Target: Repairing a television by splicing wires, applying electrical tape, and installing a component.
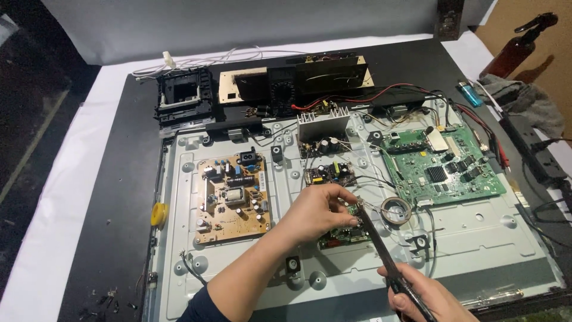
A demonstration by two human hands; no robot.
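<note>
Your left hand (319, 210) pinches a small green circuit board (344, 232), fingers closed on its upper edge, over the grey metal chassis (476, 238) near the table's front edge. Your right hand (420, 298) grips a dark slender tool (381, 250), its tip touching that board, beside a solder coil (396, 210).

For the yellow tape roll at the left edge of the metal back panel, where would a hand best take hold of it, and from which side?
Grip the yellow tape roll across its outer rim, coming from above and from the left. It seems to stand on edge against the panel's left border, so its right side is blocked, while the dark tabletop to its left looks open. Both hands are busy elsewhere.
</note>
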